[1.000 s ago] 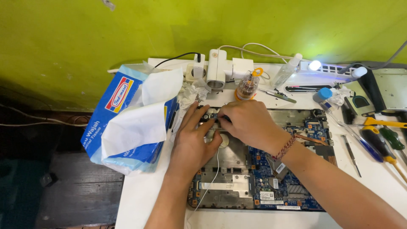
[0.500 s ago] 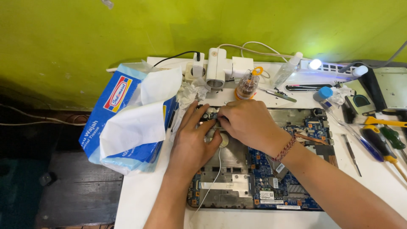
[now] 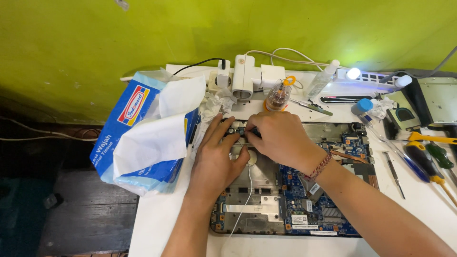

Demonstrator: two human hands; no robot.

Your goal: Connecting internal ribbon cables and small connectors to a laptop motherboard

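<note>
A green wall (image 3: 95, 38) fills the top of the frame, and below it a white surface (image 3: 162, 214) runs across the lower right half. At centre lies an opened laptop (image 3: 285, 204) with its blue circuit board bare. Left of it sits a blue tissue pack (image 3: 138, 138) with a white sheet pulled out. The left hand (image 3: 214, 162) rests flat on the laptop's upper left corner, fingers spread apart. The right hand (image 3: 281, 138) sits just beside it — its fingers curl together over a small part there, hidden from view. Screwdrivers (image 3: 428, 157) lie at the right edge, and a white power strip (image 3: 243, 78) sits by the wall.
</note>
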